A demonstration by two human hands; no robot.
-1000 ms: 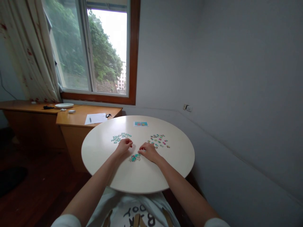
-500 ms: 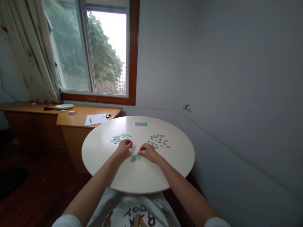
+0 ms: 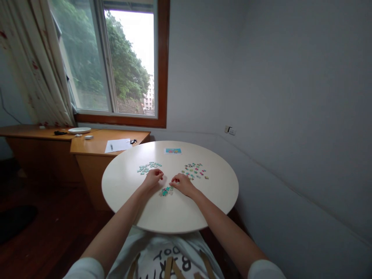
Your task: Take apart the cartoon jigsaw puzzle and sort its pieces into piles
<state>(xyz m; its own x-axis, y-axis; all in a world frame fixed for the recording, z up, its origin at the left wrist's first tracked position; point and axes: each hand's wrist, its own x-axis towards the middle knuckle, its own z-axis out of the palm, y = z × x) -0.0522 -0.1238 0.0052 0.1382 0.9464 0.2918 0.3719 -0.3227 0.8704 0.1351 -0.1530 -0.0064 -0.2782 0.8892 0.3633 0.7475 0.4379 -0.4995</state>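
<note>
Both my hands rest on a round cream table [image 3: 174, 217]. My left hand [image 3: 152, 178] lies with its fingers curled under, just below a cluster of teal puzzle pieces [image 3: 148, 167]. My right hand [image 3: 181, 183] has its fingertips pinched together at a small joined group of teal and pink pieces [image 3: 166, 191] between the two hands. What either hand holds is too small to make out. A spread of mixed coloured pieces [image 3: 194, 170] lies beyond my right hand. A small picture card [image 3: 173, 150] lies at the table's far edge.
A wooden desk [image 3: 95, 149] stands left of the table, bearing a sheet of paper [image 3: 117, 145], keys, a white plate [image 3: 79, 130] and small items. A window [image 3: 116, 62] with a curtain [image 3: 35, 66] is behind. A grey wall with a socket [image 3: 230, 131] runs along the right.
My right hand has shifted slightly left toward the joined pieces. My left hand stays in place. The view has tilted a little.
</note>
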